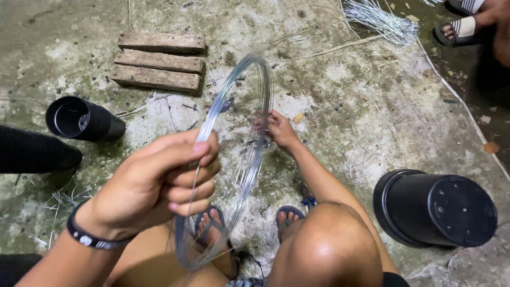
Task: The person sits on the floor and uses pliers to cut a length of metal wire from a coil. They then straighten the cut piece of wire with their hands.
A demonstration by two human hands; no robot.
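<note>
Silvery steel wire, wound into a loose coil (241,159), held up on edge between both hands above the concrete floor (340,106). Still a full hoop of many turns, blurred along its upper arc; no strand visibly drawn off or cut from it at this moment, so by the look of it early or midway in the handling, most of the coil left to work through. Left hand (159,183), near the camera and wearing a dark wristband (90,238), closed around the near side of the hoop, fingers curled over the strands. Right hand (279,130), farther out and lower, pinching the far side of the coil, fingers closed on the wire. Bottom of the hoop hanging down by the sandalled feet (212,226), between the bent knees. Farther out: a black plastic pot (435,210) lying on its side to the right, well apart from the coil; a stack of black pots (82,119) lying to the left; three weathered wooden slats (159,64) side by side beyond it. A bundle of cut wire lengths (380,21) at the top, near another person's sandalled foot (459,29).
</note>
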